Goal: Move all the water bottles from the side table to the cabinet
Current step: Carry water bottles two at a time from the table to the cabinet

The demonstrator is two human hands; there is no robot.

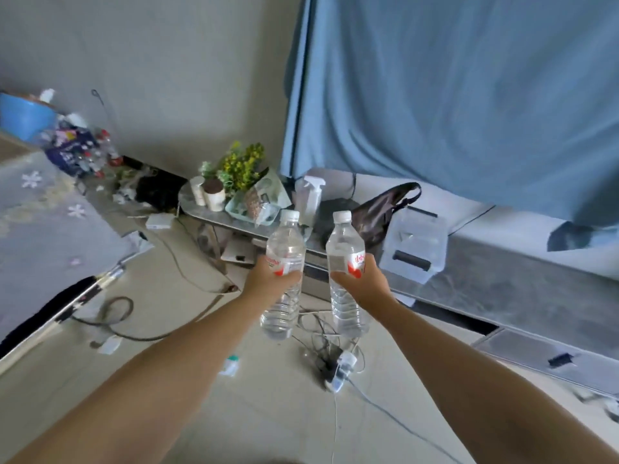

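Note:
I hold two clear plastic water bottles with white caps and red-and-white labels, both upright in the air in front of the side table. My left hand grips the left bottle around its label. My right hand grips the right bottle the same way. Both bottles hang above the floor, clear of the table top. No other water bottle shows plainly on the table.
The side table carries a plant, cups, a spray bottle, a green tray and a dark bag. A clear box sits on the grey bench at right. Cables and a power strip lie on the floor. A bed edge is at left.

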